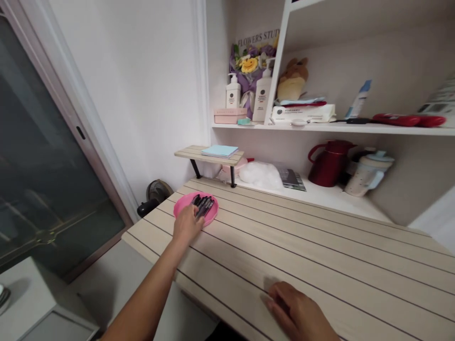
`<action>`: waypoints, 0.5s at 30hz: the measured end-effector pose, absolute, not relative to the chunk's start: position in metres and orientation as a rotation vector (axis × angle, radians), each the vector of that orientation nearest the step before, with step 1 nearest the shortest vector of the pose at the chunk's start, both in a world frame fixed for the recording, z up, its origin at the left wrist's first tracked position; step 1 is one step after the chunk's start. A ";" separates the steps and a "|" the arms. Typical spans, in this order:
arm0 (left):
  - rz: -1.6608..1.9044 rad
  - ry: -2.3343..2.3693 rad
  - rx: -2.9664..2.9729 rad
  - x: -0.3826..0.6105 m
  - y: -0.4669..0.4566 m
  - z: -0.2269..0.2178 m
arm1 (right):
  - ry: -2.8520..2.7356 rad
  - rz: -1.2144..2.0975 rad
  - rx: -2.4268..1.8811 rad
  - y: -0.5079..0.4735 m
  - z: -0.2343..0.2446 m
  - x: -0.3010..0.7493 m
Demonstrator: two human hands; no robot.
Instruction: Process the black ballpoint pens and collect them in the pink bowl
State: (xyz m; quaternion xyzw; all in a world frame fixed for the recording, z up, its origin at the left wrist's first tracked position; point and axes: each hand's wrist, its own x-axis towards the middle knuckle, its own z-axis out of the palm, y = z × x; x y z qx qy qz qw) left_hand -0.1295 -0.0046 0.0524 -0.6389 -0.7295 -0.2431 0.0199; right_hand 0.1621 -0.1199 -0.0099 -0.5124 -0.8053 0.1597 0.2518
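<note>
Left hand (pixel 188 225) at the bundle of dark pens (pixel 205 206) in the pink tray (pixel 180 204), fingers over the near ends. Cannot tell whether the grip is firm or only touching; the hand hides it. Right hand (pixel 293 305) well apart, nearer the body, loosely curled above or on the slatted table (pixel 284 237); palm hidden, so cannot tell how tightly it closes.

Risks, as judged: pens lie loose side by side, so a partial grip could let outer ones slip and roll. Left wrist crosses the tray's near rim; pressing there might tip or drag it. Tray sits near the table edge on the left hand's outer side, so a sideways push could send it over, toward the dark fan-like object (pixel 159 190) beyond.

Around: small riser (pixel 188 152) just past the left hand and tray, light-blue pad (pixel 220 150) on top; its black leg (pixel 232 176) limits a forward-right reach. White fluffy bundle (pixel 261 175) right of that leg. Red jug (pixel 327 165) and pale tumbler (pixel 368 176) well beyond the right hand.
</note>
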 end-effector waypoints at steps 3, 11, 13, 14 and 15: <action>-0.672 -2.406 -1.916 -0.152 0.027 0.057 | -2.215 0.578 -1.369 -0.110 -0.006 0.154; -0.327 -2.763 -2.030 -0.167 0.077 0.048 | -1.418 1.539 -1.326 -0.029 0.004 0.081; -0.298 -2.777 -2.008 -0.164 0.082 0.045 | -1.128 1.747 -1.304 -0.001 0.009 0.054; -0.299 -2.776 -2.002 -0.163 0.083 0.044 | -1.090 1.779 -1.286 0.012 0.011 0.041; -0.303 -2.771 -2.003 -0.161 0.083 0.043 | -1.074 1.802 -1.268 0.023 0.013 0.029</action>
